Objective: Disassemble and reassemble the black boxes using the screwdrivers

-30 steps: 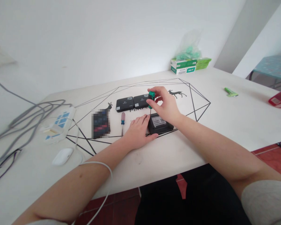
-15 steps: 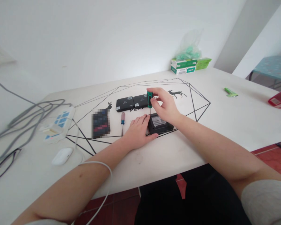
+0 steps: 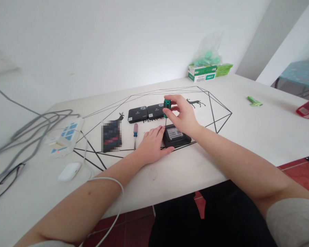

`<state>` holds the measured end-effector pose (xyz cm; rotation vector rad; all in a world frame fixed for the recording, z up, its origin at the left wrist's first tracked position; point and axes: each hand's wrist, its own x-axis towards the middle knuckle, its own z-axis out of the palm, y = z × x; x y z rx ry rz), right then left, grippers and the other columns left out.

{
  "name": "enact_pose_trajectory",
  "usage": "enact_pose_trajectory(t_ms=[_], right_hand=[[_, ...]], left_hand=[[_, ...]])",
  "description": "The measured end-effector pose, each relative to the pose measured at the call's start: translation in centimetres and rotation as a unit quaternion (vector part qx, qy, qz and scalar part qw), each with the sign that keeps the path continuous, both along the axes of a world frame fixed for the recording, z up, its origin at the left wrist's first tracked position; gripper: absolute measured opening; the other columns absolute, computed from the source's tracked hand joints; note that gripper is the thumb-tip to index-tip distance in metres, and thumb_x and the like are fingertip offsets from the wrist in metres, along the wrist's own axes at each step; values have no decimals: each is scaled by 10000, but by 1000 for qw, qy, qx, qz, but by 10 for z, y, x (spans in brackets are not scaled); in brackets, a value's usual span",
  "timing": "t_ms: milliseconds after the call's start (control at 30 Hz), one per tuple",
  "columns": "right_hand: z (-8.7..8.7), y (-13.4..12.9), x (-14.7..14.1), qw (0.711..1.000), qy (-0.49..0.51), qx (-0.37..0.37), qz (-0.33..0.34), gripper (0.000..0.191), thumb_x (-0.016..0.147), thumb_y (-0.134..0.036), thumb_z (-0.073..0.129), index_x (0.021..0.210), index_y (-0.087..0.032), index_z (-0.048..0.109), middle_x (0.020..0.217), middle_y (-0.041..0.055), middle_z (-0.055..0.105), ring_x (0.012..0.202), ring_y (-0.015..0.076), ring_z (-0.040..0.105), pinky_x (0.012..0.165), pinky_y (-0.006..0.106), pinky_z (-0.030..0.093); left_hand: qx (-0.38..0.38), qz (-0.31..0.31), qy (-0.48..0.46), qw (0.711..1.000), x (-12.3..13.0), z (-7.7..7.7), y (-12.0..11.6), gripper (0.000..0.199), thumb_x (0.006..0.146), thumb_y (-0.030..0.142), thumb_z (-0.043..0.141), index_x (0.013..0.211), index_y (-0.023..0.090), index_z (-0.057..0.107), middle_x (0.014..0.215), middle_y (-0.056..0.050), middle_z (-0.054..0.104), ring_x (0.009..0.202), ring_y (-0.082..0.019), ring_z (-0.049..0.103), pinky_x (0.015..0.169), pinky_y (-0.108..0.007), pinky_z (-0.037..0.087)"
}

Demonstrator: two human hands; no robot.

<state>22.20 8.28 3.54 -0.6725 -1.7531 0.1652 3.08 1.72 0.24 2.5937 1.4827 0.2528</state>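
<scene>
My right hand [image 3: 181,115] is closed around the green and black handle of a screwdriver [image 3: 167,108], its fingertips and thumb on opposite sides. The screwdriver stands upright, its thin shaft pointing down at the far left corner of a black electronic box [image 3: 176,135]. A white printed label covers part of the box's upper face. My left hand [image 3: 151,142] lies low against the box's left side, fingers at the far corner and thumb along the near edge, holding it on the table. Where the screwdriver tip meets the box is too small to make out.
Two similar black boxes [image 3: 137,114] sit side by side farther back. A second screwdriver [image 3: 135,132] lies left of my left hand, near a blurred-out item [image 3: 111,136]. A power strip [image 3: 68,133], cables, a white case [image 3: 69,171] and glasses [image 3: 7,181] occupy the left. Green boxes [image 3: 202,72] stand behind.
The fingers of my right hand have shifted slightly on the screwdriver handle. My left hand and the black box have stayed in place; the whole view has moved a little.
</scene>
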Motion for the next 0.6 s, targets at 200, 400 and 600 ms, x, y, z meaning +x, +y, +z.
enact_pose_trajectory(t_ms=[200,400,600], right_hand=[[0,1,0,1000,5,2,-3,327,1014,-355,590,1328,-268,611,1227,85,697,1001,216,699,795,393,694],[-3,0,-1,1000,-18,-8,5,348,1019,-345,572,1351,-248,611,1268,108,707,1052,230,706,845,413,698],[-2,-2,1,998,-36,-40,30,453,1014,-258,469,1458,-237,556,1376,129,686,1153,249,712,979,478,674]], left_hand=[[8,-1,-5,1000,-1,-4,1,953,958,704,558,1648,86,334,1685,-265,401,1524,-447,410,1234,-628,338],[3,4,0,1000,-1,-2,1,955,960,690,557,1651,76,318,1681,-269,404,1525,-442,410,1237,-617,339],[1,1,2,1000,0,1,0,951,965,687,551,1650,69,319,1686,-267,398,1521,-439,413,1236,-619,340]])
